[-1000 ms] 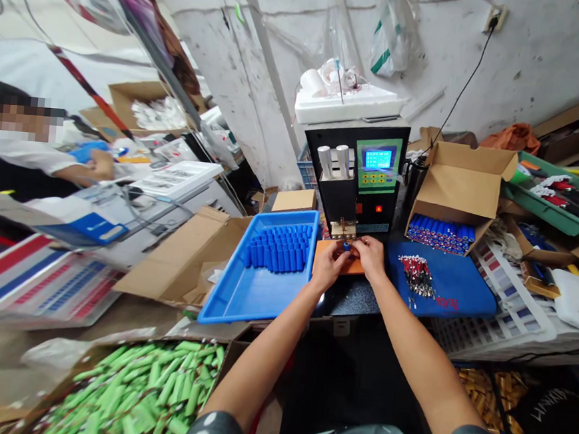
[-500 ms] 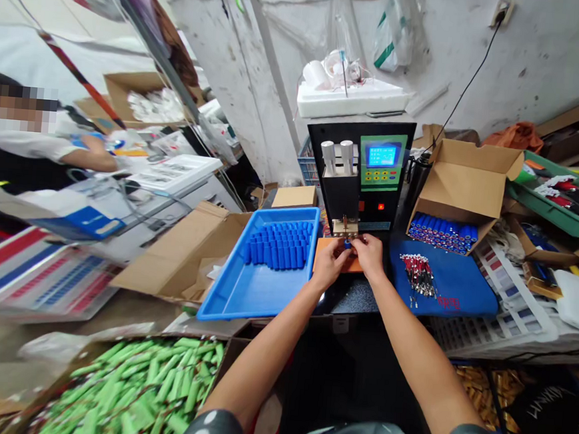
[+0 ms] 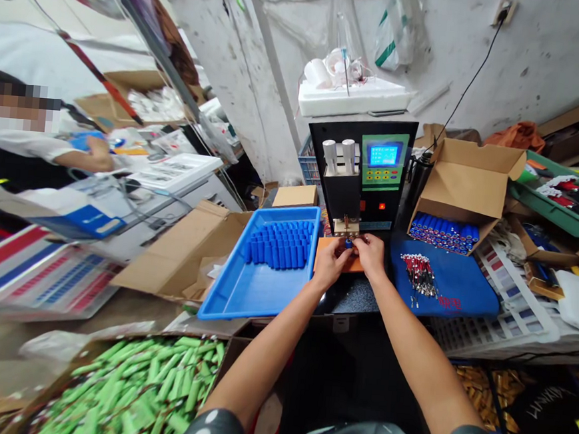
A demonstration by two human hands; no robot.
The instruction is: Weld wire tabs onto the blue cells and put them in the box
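My left hand pinches a small blue battery cell under the electrode tips of a black spot welder. From the other side my right hand is closed at the top of the cell, near the electrodes. What lies between its fingertips is too small to make out. Beneath both hands is an orange block. Left of them, a blue tray holds many upright blue cells. Red and black wire leads lie on a blue cloth at the right.
An open cardboard box of blue cells stands behind the cloth. Green wrapped packs fill a box at the lower left. A green bin is at the far right. Another person works at a bench on the left.
Both hands stay at the welder's electrodes with almost no movement. The co-worker's arm at the left has shifted slightly.
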